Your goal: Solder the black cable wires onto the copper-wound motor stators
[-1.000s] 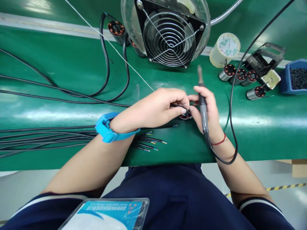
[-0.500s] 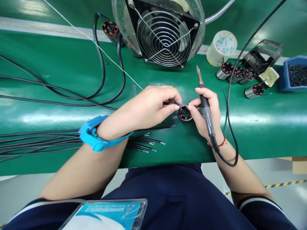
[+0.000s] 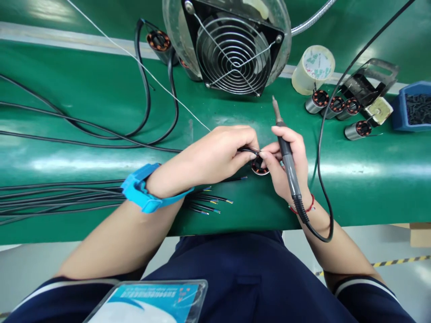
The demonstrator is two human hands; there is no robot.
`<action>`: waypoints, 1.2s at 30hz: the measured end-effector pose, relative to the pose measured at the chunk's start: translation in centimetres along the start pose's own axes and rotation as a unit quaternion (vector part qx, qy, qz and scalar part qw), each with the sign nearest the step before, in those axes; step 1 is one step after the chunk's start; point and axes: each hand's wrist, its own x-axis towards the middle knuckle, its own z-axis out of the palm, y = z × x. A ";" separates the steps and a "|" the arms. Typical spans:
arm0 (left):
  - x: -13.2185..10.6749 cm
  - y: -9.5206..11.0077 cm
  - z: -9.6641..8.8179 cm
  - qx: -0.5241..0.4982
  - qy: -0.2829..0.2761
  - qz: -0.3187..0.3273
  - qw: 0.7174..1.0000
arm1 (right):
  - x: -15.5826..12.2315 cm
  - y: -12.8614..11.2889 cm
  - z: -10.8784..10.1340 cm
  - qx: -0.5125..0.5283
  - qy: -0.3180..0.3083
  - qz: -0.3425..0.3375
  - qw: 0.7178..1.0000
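A black cable (image 3: 247, 149) is pinched between the thumb and fingers of my left hand (image 3: 232, 148), its end at the rim of a small motor stator (image 3: 260, 169). The stator shows copper windings inside a metal ring, its upper part covered by my fingertips. My right hand (image 3: 289, 157) holds a soldering iron (image 3: 290, 163) with its tip pointing away from me. That hand's thumb and fingertip also close together at the cable end above the stator; any fine wire between them is too small to make out. Thin solder wire (image 3: 188, 111) runs down to behind my left hand.
A fan with a wire guard (image 3: 235, 63) stands at the back. Several stators (image 3: 357, 130), a tape roll (image 3: 314, 69) and a blue bin (image 3: 412, 107) are at right. Stripped cables (image 3: 208, 204) lie under my left forearm. The iron's cord (image 3: 319, 166) loops at right.
My left hand has shifted slightly right and down toward the stator. The fingertips of both hands have come closer together over it, covering more of its top. The iron is still held.
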 end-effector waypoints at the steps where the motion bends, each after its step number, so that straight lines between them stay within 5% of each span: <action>1: 0.0 0.0 0.0 0.003 0.000 0.000 1.000 | 0.0 0.1 0.0 -0.006 0.002 0.000 1.000; 12: 0.3 -0.9 0.7 0.001 0.052 0.049 0.997 | 0.4 0.8 -0.7 0.004 -0.030 -0.011 0.999; 19: -1.2 -0.8 -1.2 0.051 0.046 0.032 0.997 | -0.1 1.1 -1.6 -0.089 0.053 -0.086 0.991; 27: -1.8 -7.4 -6.3 0.178 0.111 -0.120 0.970 | 0.2 2.9 -3.4 -0.126 0.075 -0.065 0.987; 36: 2.1 -11.7 -7.9 0.245 0.236 -0.164 0.926 | 0.5 5.6 -4.5 -0.140 0.082 -0.020 0.987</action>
